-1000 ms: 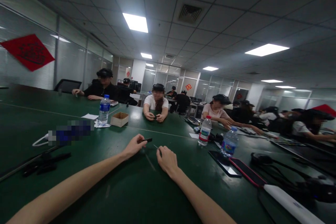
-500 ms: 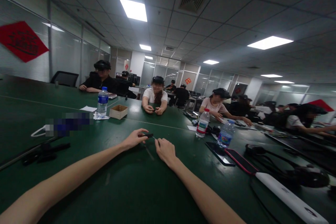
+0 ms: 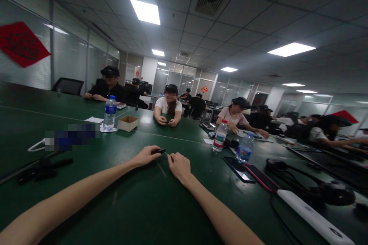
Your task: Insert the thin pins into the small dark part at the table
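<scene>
My left hand (image 3: 147, 155) rests on the green table (image 3: 149, 206) and pinches a small black part (image 3: 161, 151) between thumb and fingers. My right hand (image 3: 179, 165) is closed just to its right, pinching a thin metal pin (image 3: 167, 154) whose tip meets the end of the black part. Both forearms stretch out from the bottom edge toward the table's middle.
Two phones (image 3: 249, 171) and a white power strip (image 3: 313, 218) lie at the right, with two water bottles (image 3: 220, 136) behind them. A third bottle (image 3: 109, 113) and a cardboard box (image 3: 127, 123) stand at the left. Several people sit along the far edge.
My hands have closed the gap between them; the pin's tip now touches the black part. The view has shifted slightly.
</scene>
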`<action>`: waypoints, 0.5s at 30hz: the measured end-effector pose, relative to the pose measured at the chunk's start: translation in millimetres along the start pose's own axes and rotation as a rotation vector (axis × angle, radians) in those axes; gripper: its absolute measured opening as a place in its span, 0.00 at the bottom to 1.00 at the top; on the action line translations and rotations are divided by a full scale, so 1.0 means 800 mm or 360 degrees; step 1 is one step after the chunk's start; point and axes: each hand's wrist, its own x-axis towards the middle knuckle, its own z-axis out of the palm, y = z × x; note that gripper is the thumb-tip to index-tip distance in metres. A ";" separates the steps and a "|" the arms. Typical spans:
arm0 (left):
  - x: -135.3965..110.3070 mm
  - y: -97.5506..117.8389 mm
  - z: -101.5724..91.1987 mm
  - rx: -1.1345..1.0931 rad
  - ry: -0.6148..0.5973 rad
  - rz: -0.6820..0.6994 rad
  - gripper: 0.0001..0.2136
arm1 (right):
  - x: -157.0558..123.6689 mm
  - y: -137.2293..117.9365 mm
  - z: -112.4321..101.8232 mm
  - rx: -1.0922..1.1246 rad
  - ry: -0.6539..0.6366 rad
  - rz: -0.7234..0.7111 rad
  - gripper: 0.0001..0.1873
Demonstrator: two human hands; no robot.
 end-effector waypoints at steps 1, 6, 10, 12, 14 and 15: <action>0.000 0.000 0.001 0.0046 0.0032 0.0019 0.19 | 0.000 0.000 0.000 -0.0003 0.0004 -0.0007 0.28; -0.004 0.006 0.006 0.0253 0.0092 0.0039 0.15 | -0.001 -0.001 -0.001 -0.0007 0.0050 -0.0031 0.26; -0.006 0.011 0.007 0.0267 0.0078 0.0069 0.16 | -0.001 0.001 0.002 0.0035 0.0112 -0.0058 0.23; -0.005 0.011 0.007 0.0271 0.0053 0.0090 0.17 | 0.000 0.003 0.004 0.0058 0.0114 -0.0053 0.21; -0.003 0.010 0.007 0.0308 0.0035 0.0087 0.17 | 0.000 0.004 0.006 0.0058 0.0109 -0.0044 0.19; -0.002 0.009 0.007 0.0332 0.0024 0.0080 0.17 | 0.001 0.004 0.007 0.0050 0.0108 -0.0046 0.18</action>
